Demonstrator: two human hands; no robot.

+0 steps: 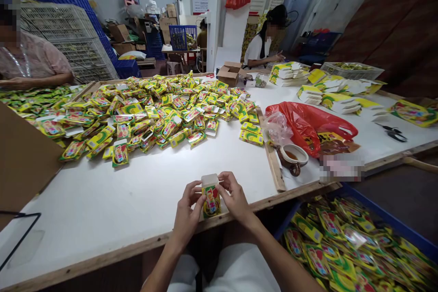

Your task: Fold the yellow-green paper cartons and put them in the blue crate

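Between my two hands is a small yellow and green printed carton [211, 200], upright near the front edge of the white table [143, 196]. Its pale top flap [209, 179] stands raised. My left hand [189, 207] grips the carton's left side, thumb on the front. On the right side, the thumb and fingers of my right hand [234, 195] hold it near the top. Beyond them lies a large heap of similar small cartons [160, 112]. A few cartons [251, 133] are lined up by the wooden divider at the heap's right.
A wooden strip [273, 164] divides the table; right of it are a red plastic bag [308, 121], a cup [293, 155] and scissors [393, 133]. A blue crate [356, 191] of flat packets stands below right. A cardboard box [25, 159] is at left. Co-workers sit beyond.
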